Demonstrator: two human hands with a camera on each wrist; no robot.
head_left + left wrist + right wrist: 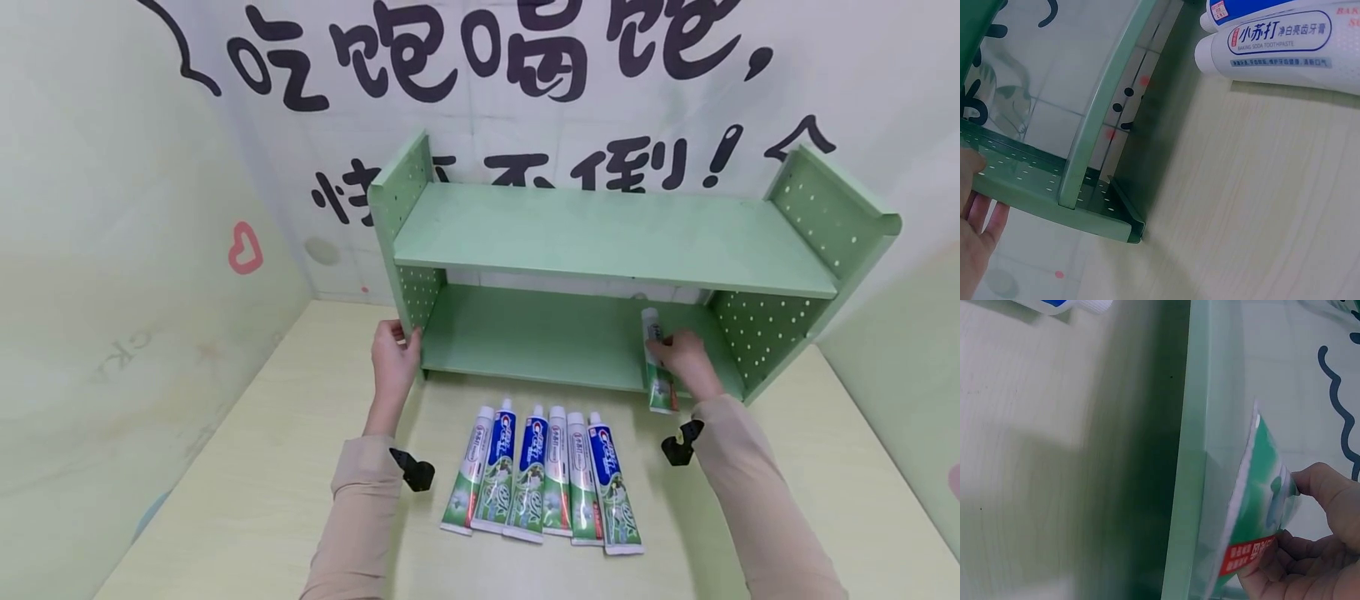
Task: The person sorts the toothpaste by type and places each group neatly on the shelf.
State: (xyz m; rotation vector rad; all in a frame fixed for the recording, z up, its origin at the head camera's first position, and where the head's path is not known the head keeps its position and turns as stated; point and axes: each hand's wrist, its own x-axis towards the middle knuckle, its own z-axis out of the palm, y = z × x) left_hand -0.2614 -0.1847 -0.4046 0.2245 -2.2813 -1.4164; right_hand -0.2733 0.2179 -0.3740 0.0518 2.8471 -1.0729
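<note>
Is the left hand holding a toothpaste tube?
No, the left hand grips the side panel of the green shelf.

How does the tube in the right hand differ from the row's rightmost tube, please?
The held tube is white towards its cap; the rightmost tube is blue there. The right hand grips the held tube at the lower shelf, while the rightmost tube lies on the table. Both are green towards the flat end.

We count seven tubes (pixel 556 475) — three blue-and-green, four white-and-green — plus one rack (pixel 825 217), two shelves (pixel 600 232) and two hands (pixel 394 362).
</note>
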